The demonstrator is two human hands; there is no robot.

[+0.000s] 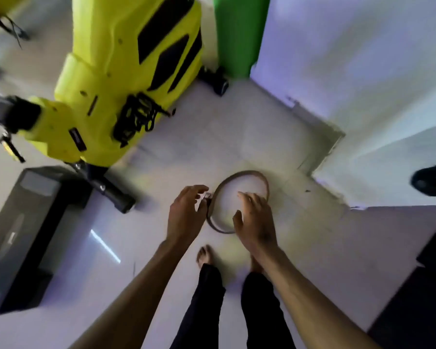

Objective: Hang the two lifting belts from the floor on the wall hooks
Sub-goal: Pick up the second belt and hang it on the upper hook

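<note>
The person's left hand (pixel 186 212) and right hand (pixel 253 217), fingers spread, flank the brown looped leather belt (pixel 247 173) on the pale floor (pixel 275 122), apparently to lift it evenly from both sides

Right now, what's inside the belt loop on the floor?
Inside the belt loop: bare pale floor only. The right hand hangs over the loop's near-right part, hiding that stretch; the left hand is at its buckle side.

The person wears dark, near-black trousers (pixel 207 306) that reach to the ankles, has bare feet (pixel 205 255) on the floor, and shows both forearms (pixel 146 280) uncovered up to the hands (pixel 186 215), with no sleeves, rings or watch showing.
</note>
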